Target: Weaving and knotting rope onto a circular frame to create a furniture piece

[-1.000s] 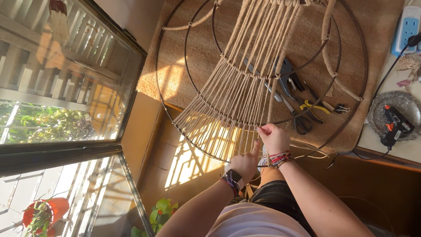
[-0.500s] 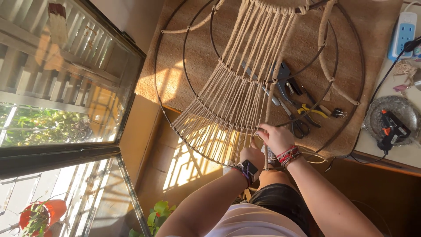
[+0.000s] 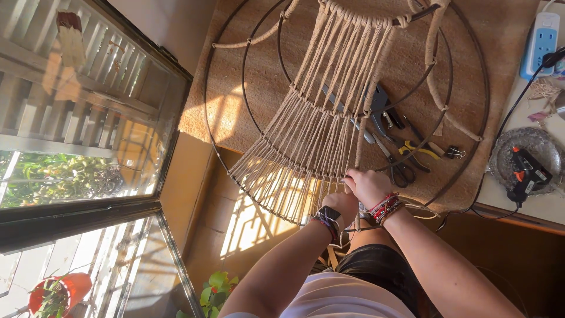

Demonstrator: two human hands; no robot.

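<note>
Both hands pinch one beige jute cord (image 3: 357,154) at the outer black metal hoop (image 3: 247,185): right hand (image 3: 367,186) above, left hand (image 3: 340,208) below. Most cords look tied; the rest hang loose. Scissors (image 3: 395,166) lie beside.

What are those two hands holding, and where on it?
Both the right hand and left hand grip the beige jute cords at their loose lower ends, beside the outer dark metal ring.

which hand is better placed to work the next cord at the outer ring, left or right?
Probably the right hand: its fingers already pinch a cord right at the outer ring, in clear view. The left hand sits lower, below the ring's edge, fist turned away, so its grip cannot be told.
</note>
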